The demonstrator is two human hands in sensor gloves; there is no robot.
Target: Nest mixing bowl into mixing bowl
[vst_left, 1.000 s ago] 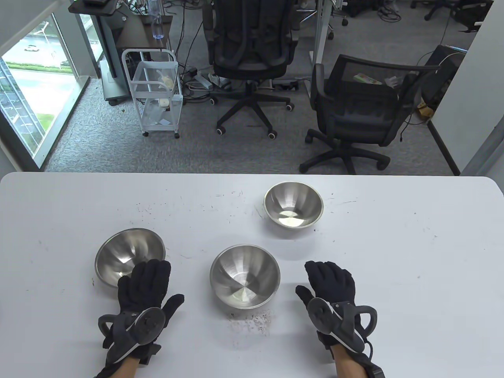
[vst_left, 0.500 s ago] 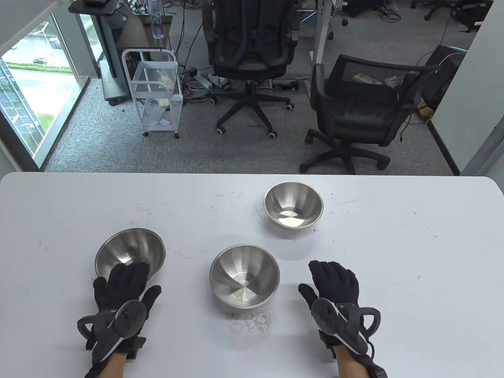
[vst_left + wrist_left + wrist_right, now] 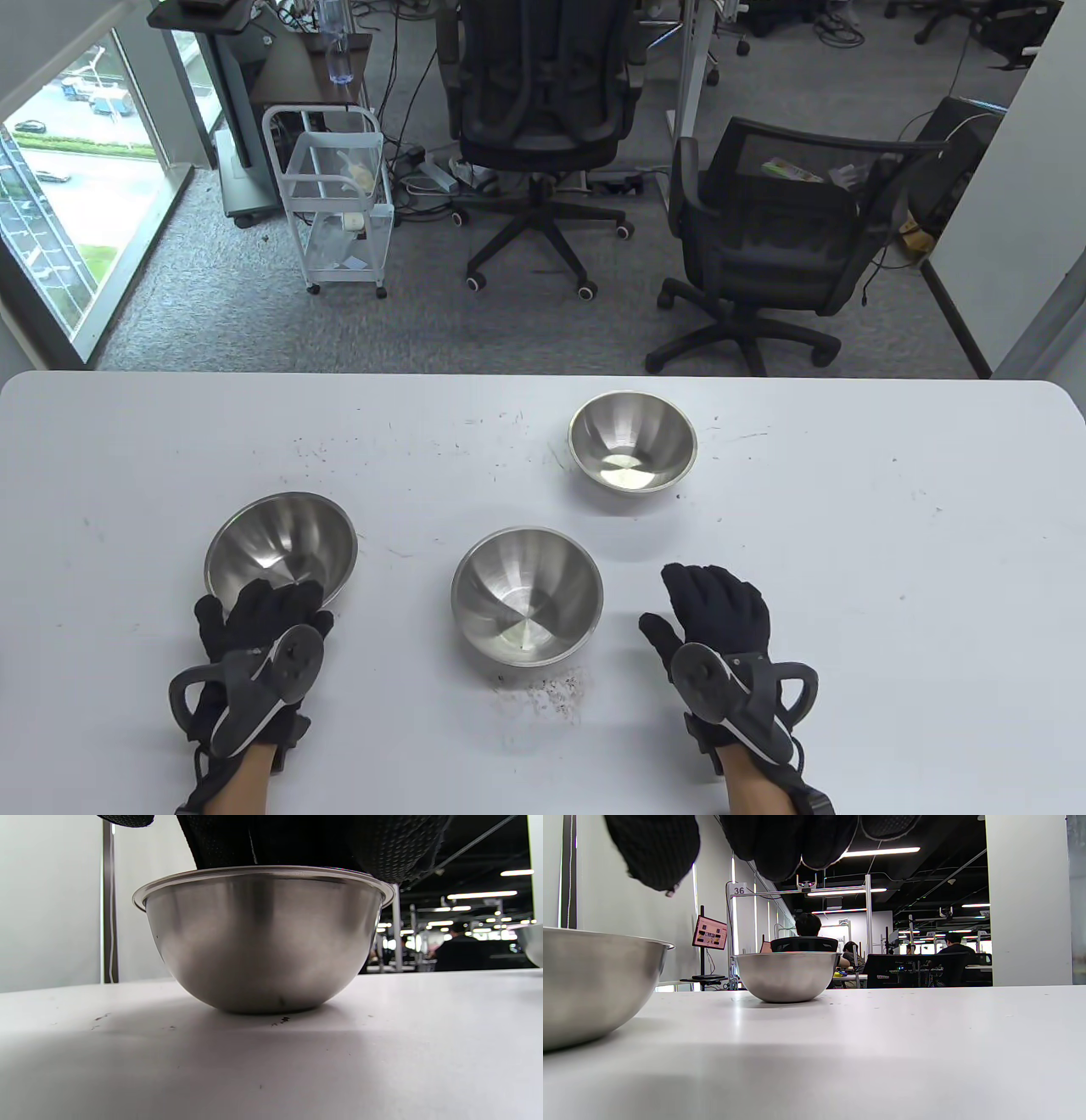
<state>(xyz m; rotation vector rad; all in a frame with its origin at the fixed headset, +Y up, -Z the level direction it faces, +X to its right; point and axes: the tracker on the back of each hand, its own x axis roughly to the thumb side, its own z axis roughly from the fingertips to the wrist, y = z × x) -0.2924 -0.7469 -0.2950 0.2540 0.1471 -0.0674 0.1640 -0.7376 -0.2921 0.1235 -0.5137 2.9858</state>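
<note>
- Three steel bowls stand on the white desk, all apart, none nested yet: the left bowl, the middle bowl and the far bowl.
- A second ago the left hand lay flat, with fingers reaching over the left bowl's near edge; it has since slid left and back toward the person, and its fingers now curl at that bowl's near rim. I judge this to be a grasp being set, so that the left bowl can be lifted into another.
- The right hand has barely shifted; its grip is slack and holds nothing, palm down on the desk, just right of the middle bowl.
- The left wrist view shows what the table view cannot: the gloved fingers touch the top of the rim, and the bowl's base sits on the desk, unlifted. Whether that grip has closed on the rim, I cannot tell.
- The right wrist view shows the right fingers hanging free, with the middle bowl's wall at left and the far bowl beyond.
</note>
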